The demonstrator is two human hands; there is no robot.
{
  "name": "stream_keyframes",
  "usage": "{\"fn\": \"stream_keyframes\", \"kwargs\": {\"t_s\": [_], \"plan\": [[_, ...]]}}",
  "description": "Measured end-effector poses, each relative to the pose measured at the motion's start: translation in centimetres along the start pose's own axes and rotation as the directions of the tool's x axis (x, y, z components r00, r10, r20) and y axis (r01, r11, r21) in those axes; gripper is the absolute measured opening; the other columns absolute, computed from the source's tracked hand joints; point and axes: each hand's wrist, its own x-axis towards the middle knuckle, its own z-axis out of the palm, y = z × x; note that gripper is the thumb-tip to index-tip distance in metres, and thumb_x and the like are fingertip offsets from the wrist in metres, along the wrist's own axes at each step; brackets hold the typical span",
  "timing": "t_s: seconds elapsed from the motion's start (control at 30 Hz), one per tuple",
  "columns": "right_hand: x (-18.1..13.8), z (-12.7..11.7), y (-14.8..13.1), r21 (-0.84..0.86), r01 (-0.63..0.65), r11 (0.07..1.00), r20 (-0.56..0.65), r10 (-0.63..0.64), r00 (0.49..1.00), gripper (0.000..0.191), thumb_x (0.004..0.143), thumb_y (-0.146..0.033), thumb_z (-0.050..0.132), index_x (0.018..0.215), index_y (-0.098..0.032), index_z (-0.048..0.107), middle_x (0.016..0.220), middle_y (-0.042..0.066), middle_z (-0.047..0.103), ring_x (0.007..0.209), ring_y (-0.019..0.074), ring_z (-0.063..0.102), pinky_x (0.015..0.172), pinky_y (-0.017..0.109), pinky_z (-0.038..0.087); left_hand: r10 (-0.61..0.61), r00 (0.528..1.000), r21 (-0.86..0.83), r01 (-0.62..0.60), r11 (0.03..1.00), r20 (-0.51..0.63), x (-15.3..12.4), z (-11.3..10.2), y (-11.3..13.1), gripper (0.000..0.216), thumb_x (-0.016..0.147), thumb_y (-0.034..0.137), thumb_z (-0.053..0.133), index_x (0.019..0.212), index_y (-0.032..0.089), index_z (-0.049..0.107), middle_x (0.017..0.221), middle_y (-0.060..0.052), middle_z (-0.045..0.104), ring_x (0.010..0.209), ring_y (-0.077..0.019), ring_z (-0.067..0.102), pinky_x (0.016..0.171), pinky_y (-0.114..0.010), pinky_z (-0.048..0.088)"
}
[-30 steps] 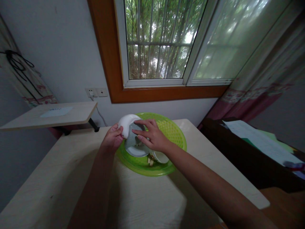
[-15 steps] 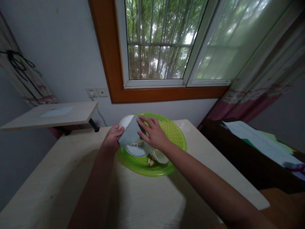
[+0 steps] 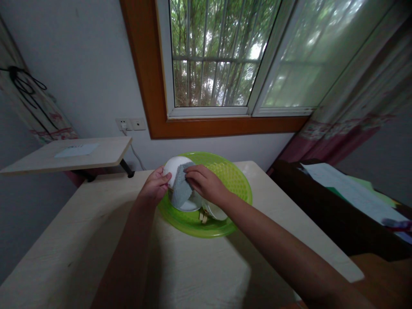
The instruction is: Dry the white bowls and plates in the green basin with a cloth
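My left hand [image 3: 156,187] grips a white bowl [image 3: 174,166] by its rim and holds it tilted over a round green basin [image 3: 236,185] on the table. My right hand [image 3: 203,183] is closed on a grey cloth [image 3: 180,190] and presses it against the bowl. The cloth hangs down over the bowl's right side. Under my hands, inside the basin, lie another white dish [image 3: 189,207] and a white bowl [image 3: 216,212], partly hidden.
The light wooden table [image 3: 199,266] runs toward me. A small raised board [image 3: 69,154] stands at the left by the wall sockets [image 3: 130,124]. A dark cabinet with papers [image 3: 350,191] is at the right. A barred window [image 3: 212,56] and a curtain [image 3: 350,107] are behind.
My right hand has drawn the grey cloth from spread over the bowl's top into a bunch on its right side, its fingers curling shut. The bowl has turned a little in my left hand.
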Motion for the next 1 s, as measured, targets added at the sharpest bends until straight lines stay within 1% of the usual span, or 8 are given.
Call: {"fn": "stream_keyframes", "kwargs": {"t_s": [0.13,0.27,0.43,0.53,0.7,0.83,0.93,1.0], "plan": [[0.1,-0.2,0.1,-0.103,-0.005,0.995,-0.012,0.004,1.0,0.022,0.1,-0.022,0.052,0.113,-0.024,0.07,0.12,0.008,0.068,0.106,0.0236,0.06,0.09,0.04,0.053,-0.021,0.999,0.026,0.021,0.999,0.032,-0.1,0.1,0.0,0.05,0.069,0.02,0.084,0.114,0.01,0.063,0.107,-0.015,0.075,0.102,-0.0284,0.072,0.088,-0.037,0.058],[0.3,-0.6,0.5,-0.22,-0.117,0.968,-0.088,0.1,0.991,0.022,0.098,-0.019,0.054,0.109,-0.021,0.072,0.111,0.01,0.069,0.099,0.0256,0.059,0.085,0.04,0.052,0.013,1.0,0.029,-0.013,0.999,0.017,0.0,-0.1,-0.2,0.05,0.069,0.022,0.085,0.113,0.011,0.064,0.108,-0.015,0.075,0.1,-0.028,0.072,0.087,-0.037,0.058],[0.2,-0.4,0.7,-0.202,-0.207,0.957,0.019,0.215,0.976,0.019,0.09,-0.015,0.059,0.103,-0.017,0.072,0.102,0.011,0.067,0.095,0.025,0.06,0.085,0.039,0.053,0.055,0.996,0.016,-0.054,0.998,-0.072,0.3,-0.5,-0.4,0.042,0.071,0.021,0.083,0.107,0.013,0.063,0.106,-0.013,0.075,0.1,-0.0258,0.072,0.088,-0.036,0.057],[0.0,-0.4,0.3,-0.101,-0.115,0.988,0.085,0.124,0.989,0.021,0.09,-0.016,0.056,0.104,-0.016,0.072,0.103,0.012,0.068,0.097,0.0244,0.061,0.087,0.039,0.054,0.053,0.994,0.005,-0.053,0.999,-0.092,0.5,-0.6,-0.4,0.044,0.071,0.021,0.082,0.109,0.012,0.062,0.106,-0.012,0.075,0.099,-0.025,0.072,0.086,-0.035,0.057],[0.1,-0.9,-0.8,0.055,0.038,0.998,0.068,-0.042,0.997,0.035,0.094,-0.018,0.052,0.127,-0.02,0.064,0.124,0.012,0.064,0.115,0.0253,0.059,0.098,0.045,0.052,0.031,0.999,0.005,-0.03,1.0,-0.039,0.4,-0.5,-0.3,0.042,0.073,0.02,0.081,0.109,0.011,0.061,0.103,-0.013,0.075,0.099,-0.0256,0.072,0.086,-0.035,0.057],[0.6,-1.4,-1.2,-0.134,-0.054,0.99,0.047,0.06,0.997,0.041,0.098,-0.026,0.052,0.138,-0.019,0.059,0.134,0.014,0.059,0.118,0.0284,0.053,0.102,0.05,0.046,0.016,0.999,0.005,-0.015,1.0,-0.035,0.1,-0.2,-0.1,0.041,0.074,0.02,0.08,0.109,0.012,0.061,0.102,-0.012,0.075,0.098,-0.0253,0.073,0.088,-0.037,0.057],[0.8,-1.4,-0.9,-0.303,-0.17,0.938,0.008,0.181,0.983,0.039,0.099,-0.032,0.053,0.133,-0.017,0.065,0.119,0.014,0.063,0.106,0.0294,0.052,0.094,0.048,0.047,0.026,0.998,0.0,-0.026,1.0,-0.058,0.1,-0.2,-0.1,0.041,0.073,0.021,0.08,0.109,0.013,0.061,0.103,-0.012,0.075,0.099,-0.0251,0.072,0.089,-0.038,0.057],[0.6,-1.2,-0.5,-0.341,-0.197,0.919,0.003,0.211,0.977,0.036,0.1,-0.035,0.052,0.123,-0.016,0.072,0.102,0.013,0.064,0.095,0.0271,0.053,0.084,0.043,0.047,0.042,0.996,-0.008,-0.043,0.999,-0.081,0.2,-0.3,-0.1,0.042,0.072,0.021,0.081,0.109,0.013,0.062,0.105,-0.012,0.075,0.1,-0.0249,0.072,0.09,-0.037,0.057]]}}
